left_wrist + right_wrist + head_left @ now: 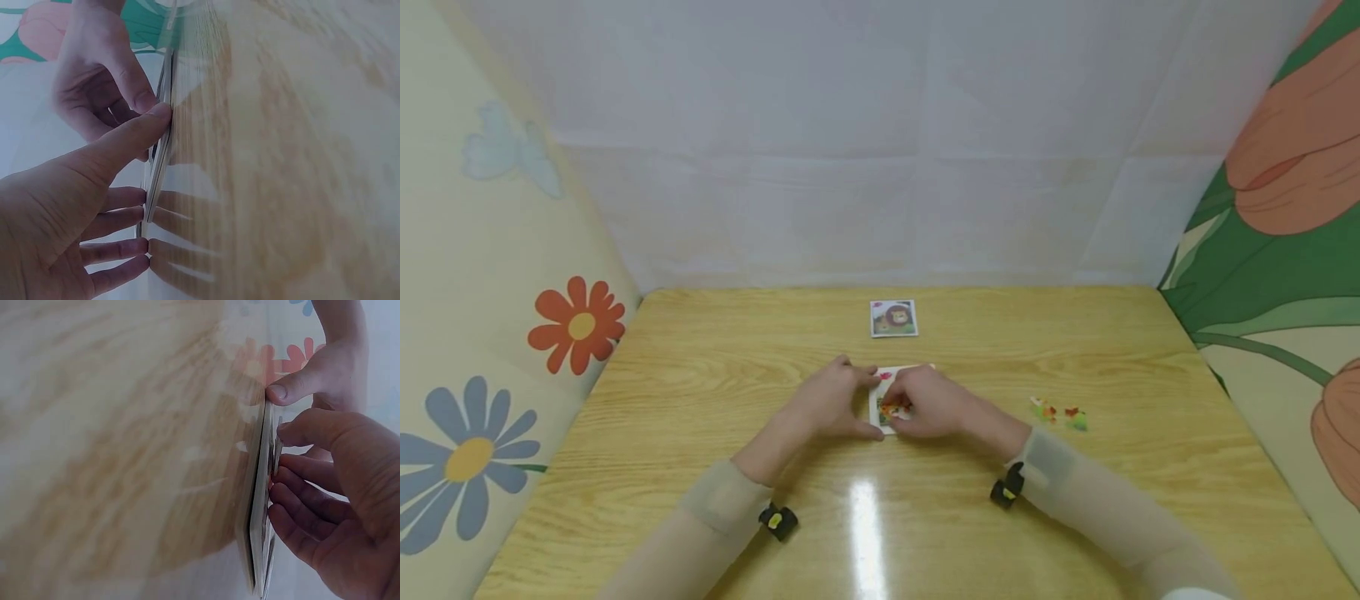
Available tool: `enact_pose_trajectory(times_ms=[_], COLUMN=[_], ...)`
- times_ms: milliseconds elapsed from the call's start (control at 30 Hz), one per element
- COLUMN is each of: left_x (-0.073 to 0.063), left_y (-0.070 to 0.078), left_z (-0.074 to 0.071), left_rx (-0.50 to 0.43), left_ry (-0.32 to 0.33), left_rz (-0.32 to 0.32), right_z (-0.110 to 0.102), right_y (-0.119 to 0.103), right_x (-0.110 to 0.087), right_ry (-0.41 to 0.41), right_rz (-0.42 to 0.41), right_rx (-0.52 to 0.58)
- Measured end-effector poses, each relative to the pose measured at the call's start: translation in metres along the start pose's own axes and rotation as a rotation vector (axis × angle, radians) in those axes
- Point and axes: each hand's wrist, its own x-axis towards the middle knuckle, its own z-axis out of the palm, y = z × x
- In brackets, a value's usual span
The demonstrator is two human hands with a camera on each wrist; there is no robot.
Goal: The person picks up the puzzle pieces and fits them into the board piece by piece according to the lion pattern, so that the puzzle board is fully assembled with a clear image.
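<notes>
Flat on the table lies a small white-bordered picture puzzle board [874, 407], partly covered by both hands. My left hand [829, 400] holds it from the left, thumb at the near edge and fingers at the far left side. In the left wrist view the left thumb and fingertips rest along the edge of the thin board [161, 164]. Over the picture, my right hand [934, 403] pinches a thin puzzle piece [279, 450] between thumb and fingers, close against the board's face. Orange and green print [893, 411] shows beneath the right fingers.
Behind the board lies a square card with a lion picture [893, 318]. Loose puzzle pieces [1077, 417] lie on the wooden table [715, 350] right of the right hand. A white cloth [880, 167] hangs behind the table, with flower-printed panels on both sides.
</notes>
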Motion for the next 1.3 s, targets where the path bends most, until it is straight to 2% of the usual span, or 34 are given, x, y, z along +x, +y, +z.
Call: enact_pose_trajectory(times_ms=[500, 700, 900, 1067, 1300], left_x=[0.002, 0.0, 0.002, 0.001, 0.001], left_y=[0.0, 0.002, 0.002, 0.002, 0.004], left_z=[0.002, 0.002, 0.003, 0.002, 0.0], left_rx=[0.032, 0.046, 0.059, 0.058, 0.073], left_ry=[-0.002, -0.002, -0.001, -0.005, -0.003], left_rz=[-0.014, -0.025, -0.023, -0.022, -0.024], right_z=[0.0, -0.001, -0.004, -0.003, -0.006], right_y=[-0.008, -0.01, -0.014, -0.013, -0.006], right_x=[-0.001, 0.0, 0.002, 0.003, 0.004], right_ry=[-0.019, -0.033, -0.053, -0.059, -0.051], right_rz=[0.008, -0.003, 0.021, 0.033, 0.007], right_rx=[0.016, -0.007, -0.019, -0.019, -0.004])
